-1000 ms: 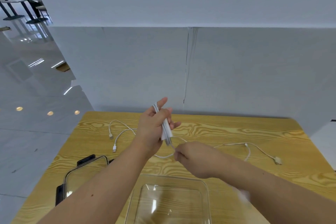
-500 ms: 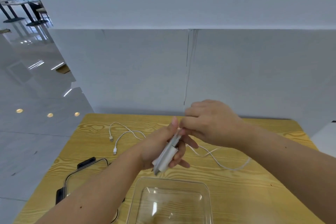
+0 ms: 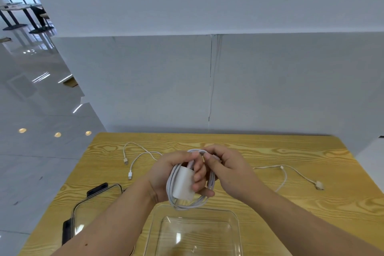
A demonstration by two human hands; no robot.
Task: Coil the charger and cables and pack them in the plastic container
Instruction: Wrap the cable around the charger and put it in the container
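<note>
Left hand [image 3: 166, 174]: fingers curled round white charger [image 3: 184, 184] w/ coiled cable [image 3: 190, 203]. Right hand [image 3: 226, 169]: pinching coil top. Clear container [image 3: 235, 226] at table [image 3: 311, 214] near edge, beneath.

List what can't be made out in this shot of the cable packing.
- Plastic container: near side cut off by the head view's bottom edge.
- Lid: partly behind the left forearm.
- Charger: the left hand covers its far end; prongs unseen.
- Coiled cable: free end hidden under the right hand.
- Loose cable plugs: too small to tell the type.
</note>
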